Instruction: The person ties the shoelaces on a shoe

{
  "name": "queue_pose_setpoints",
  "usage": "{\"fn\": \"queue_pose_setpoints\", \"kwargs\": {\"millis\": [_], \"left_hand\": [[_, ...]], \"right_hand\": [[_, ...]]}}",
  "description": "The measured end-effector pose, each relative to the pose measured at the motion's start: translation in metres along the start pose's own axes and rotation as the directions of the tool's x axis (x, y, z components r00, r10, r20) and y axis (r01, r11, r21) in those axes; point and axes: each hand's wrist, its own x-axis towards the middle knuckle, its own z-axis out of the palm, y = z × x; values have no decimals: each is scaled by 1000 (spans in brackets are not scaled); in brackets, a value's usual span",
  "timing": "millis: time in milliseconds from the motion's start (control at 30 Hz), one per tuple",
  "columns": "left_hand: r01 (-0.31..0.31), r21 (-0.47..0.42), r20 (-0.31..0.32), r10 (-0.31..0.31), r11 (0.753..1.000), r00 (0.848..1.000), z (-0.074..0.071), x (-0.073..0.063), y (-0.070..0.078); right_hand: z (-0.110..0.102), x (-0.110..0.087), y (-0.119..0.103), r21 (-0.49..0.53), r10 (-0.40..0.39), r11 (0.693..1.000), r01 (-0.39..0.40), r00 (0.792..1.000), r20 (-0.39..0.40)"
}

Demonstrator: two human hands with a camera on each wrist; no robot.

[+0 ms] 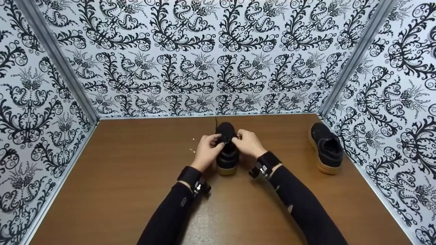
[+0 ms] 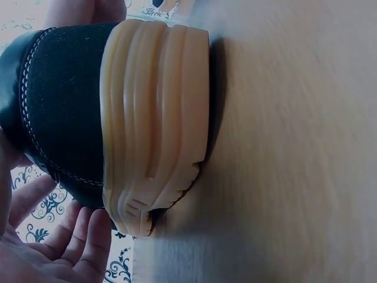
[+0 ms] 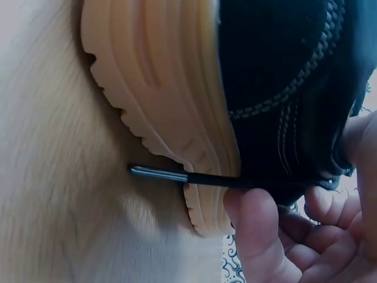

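A black shoe (image 1: pixel 227 158) with a tan rubber sole stands upright on the table, its toe pointing away from me. Thumb and forefinger of my left hand (image 1: pixel 206 149) reach the lacing area from the left. Whether they pinch anything there is hidden; the left wrist view shows the other fingers loosely bent beside the shoe. My right hand (image 1: pixel 249 143) is at the opposite side of the lacing, its fingers curled around a black shoelace (image 3: pixel 212 180). The lace's shiny tip (image 3: pixel 156 172) sticks out past the fingers, alongside the sole. Another lace end (image 1: pixel 216 123) extends beyond the toe.
A second black shoe (image 1: pixel 328 149) with a tan sole stands at the right, close to the patterned side wall (image 1: pixel 391 112). Small white bits (image 1: pixel 192 150) lie on the brown table (image 1: pixel 136 177) left of the hands. A patterned wall (image 1: pixel 204 68) closes off the back.
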Motion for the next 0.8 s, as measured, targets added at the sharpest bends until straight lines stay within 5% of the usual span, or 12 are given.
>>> {"fn": "queue_pose_setpoints", "kwargs": {"millis": [467, 633, 800], "left_hand": [[-79, 64, -17, 80, 995, 997, -1, -4, 11], [29, -137, -62, -38, 990, 997, 0, -5, 15], [144, -424, -48, -181, 894, 982, -6, -10, 19]], "right_hand": [[4, -13, 5, 81, -73, 994, 69, 996, 44], [3, -19, 5, 109, -68, 992, 62, 996, 51], [3, -24, 5, 125, -80, 990, 71, 995, 63]]}}
